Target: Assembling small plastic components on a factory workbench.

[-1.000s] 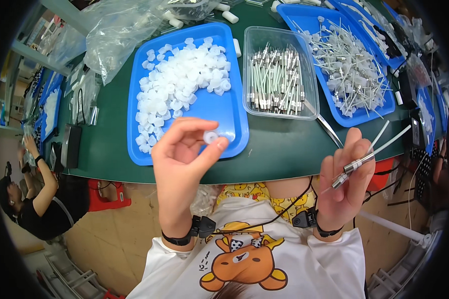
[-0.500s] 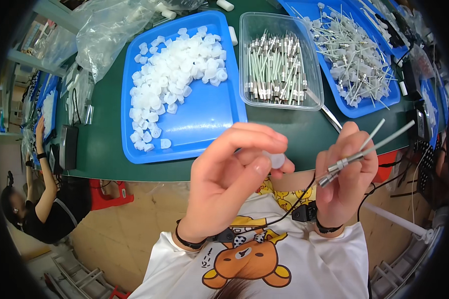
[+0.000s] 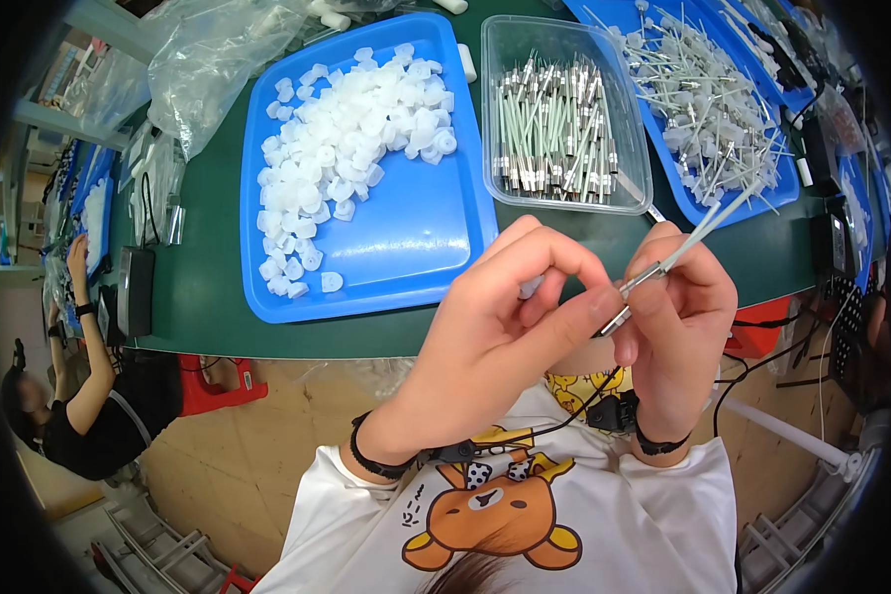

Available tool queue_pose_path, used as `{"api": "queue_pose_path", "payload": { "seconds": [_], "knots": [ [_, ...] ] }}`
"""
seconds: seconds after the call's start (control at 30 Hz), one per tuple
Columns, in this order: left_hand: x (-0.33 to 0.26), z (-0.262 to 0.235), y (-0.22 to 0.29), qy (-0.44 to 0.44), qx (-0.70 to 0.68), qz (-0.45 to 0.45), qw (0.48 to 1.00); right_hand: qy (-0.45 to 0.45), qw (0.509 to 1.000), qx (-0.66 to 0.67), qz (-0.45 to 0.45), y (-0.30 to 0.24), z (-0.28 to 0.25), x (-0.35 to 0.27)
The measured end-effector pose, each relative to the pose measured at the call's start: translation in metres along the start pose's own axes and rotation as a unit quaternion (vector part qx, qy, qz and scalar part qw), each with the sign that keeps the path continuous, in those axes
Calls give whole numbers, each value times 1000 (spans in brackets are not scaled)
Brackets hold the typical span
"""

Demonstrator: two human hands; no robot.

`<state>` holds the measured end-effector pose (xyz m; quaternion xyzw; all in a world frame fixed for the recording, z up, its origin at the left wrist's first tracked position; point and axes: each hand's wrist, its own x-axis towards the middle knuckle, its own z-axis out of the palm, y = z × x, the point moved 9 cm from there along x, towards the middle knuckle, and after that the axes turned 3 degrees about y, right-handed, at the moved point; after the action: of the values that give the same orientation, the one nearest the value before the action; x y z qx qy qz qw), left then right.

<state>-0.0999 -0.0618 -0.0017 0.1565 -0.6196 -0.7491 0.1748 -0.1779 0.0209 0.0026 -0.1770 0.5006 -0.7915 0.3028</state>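
Note:
My left hand point(image 3: 505, 322) is closed, with a small translucent white plastic cap point(image 3: 531, 287) tucked among its curled fingers. Its thumb and index fingertip meet the metal fittings of the thin rods in the other hand. Pinched in my right hand point(image 3: 678, 317) are at least two thin pale green rods with silver metal ends point(image 3: 703, 236); the rods point up and to the right. Both hands are above my lap, just in front of the table edge. A blue tray point(image 3: 406, 243) beyond my left hand bears a heap of similar white caps.
A clear plastic box point(image 3: 566, 206) of metal-ended rods stands beside tweezers point(image 3: 653, 213). Farther right, another blue tray point(image 3: 784, 188) holds rods with white caps. Plastic bags point(image 3: 203, 89) lie at the back left. A co-worker point(image 3: 94, 396) sits at the left; red stools point(image 3: 218, 386) are below.
My hands have come together. The left thumb and index finger have moved right onto the metal fittings, and the cap has shifted from the fingertips deeper into the curled fingers.

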Motion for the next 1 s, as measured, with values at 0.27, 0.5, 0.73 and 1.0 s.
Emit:
{"api": "queue_pose_path", "payload": {
  "seconds": [0.27,0.5,0.73,1.0],
  "knots": [
    [-5,-1,4,-51,-17,-1,999,-82,996,-23,-10,-2,11,1],
    [-9,-8,10,4,-56,-35,998,-69,992,-44,-92,-15,12,-8],
    [-11,-14,6,36,-201,11,979,-9,971,-96,-220,-33,6,-25],
    [-24,-13,6,86,-290,-16,953,-23,935,-114,-335,-47,16,-48]
  ]
}}
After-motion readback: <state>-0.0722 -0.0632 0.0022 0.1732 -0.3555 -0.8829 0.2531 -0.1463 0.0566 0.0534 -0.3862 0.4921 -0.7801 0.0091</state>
